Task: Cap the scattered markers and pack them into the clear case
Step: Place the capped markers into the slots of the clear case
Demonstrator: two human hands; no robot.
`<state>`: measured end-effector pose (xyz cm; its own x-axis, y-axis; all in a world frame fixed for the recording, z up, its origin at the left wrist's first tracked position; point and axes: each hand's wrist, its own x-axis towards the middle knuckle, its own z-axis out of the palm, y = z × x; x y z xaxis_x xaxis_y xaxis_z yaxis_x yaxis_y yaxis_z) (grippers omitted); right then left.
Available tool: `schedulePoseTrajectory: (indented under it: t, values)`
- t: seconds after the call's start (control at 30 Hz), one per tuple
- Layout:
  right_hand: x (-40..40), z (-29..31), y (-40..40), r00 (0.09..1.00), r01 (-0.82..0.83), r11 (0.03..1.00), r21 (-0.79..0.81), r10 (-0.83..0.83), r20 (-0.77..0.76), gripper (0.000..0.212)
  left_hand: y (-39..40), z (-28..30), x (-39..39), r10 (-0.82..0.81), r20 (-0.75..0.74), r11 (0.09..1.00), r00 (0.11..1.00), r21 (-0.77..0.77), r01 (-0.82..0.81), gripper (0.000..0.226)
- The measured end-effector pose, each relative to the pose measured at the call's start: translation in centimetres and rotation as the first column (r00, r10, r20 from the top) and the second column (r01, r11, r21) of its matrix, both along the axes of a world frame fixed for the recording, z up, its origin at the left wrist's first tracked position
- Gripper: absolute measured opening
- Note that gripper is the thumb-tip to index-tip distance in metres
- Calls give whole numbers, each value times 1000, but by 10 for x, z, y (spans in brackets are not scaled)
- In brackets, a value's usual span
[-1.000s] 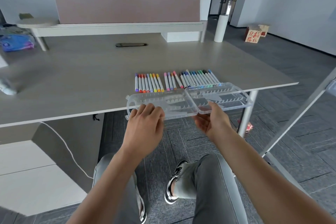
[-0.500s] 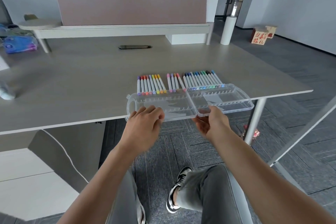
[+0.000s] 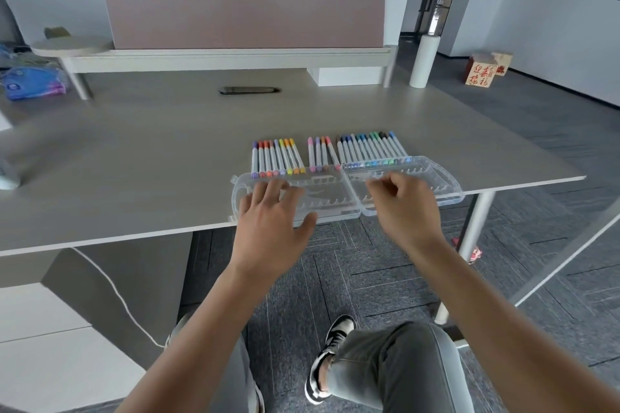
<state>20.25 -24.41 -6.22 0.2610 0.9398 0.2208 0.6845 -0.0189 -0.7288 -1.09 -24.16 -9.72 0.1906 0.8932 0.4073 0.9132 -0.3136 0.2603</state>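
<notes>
Open clear case [image 3: 335, 198] lies under both hands at the counter [image 3: 134, 161] edge; left hand [image 3: 271, 221] spread, right hand [image 3: 402, 208] seemingly loosely curled, empty. Markers [image 3: 328, 152] just beyond. A nudge could tip it off.

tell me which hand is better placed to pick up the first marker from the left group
Left, probably. The left hand lies open over the clear case just below the left group of markers. The right hand sits nearer the right group, fingers curled.

Both forearms reach forward; left hand [image 3: 273, 211] palm down, fingers spread flat; right hand [image 3: 404, 203] raised, fingers loosely curled, gripping nothing.
</notes>
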Motion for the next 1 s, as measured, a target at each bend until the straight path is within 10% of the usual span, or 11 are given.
schedulePoseTrajectory:
  t: [0.13, 0.37, 0.77, 1.0]
  values:
    - [8, -10, 39, 905, -6, 996, -92, 45, 424, 50, 9, 2, 15, 85, -74, 977, 994, -190, -98, 55]
    - [8, -35, 62, 840, 12, 977, -211, 105, 532, 65, 23, -3, 7, 121, -116, 958, 986, -247, -146, 50]
    - [4, -26, 79, 921, -6, 994, -113, 49, 386, 58, 48, 5, 9, 169, -120, 968, 978, -167, -187, 46]
    - [14, -12, 77, 989, -6, 999, 37, 0, 145, 26, 48, 23, 35, 73, 129, 989, 989, -141, -54, 44]
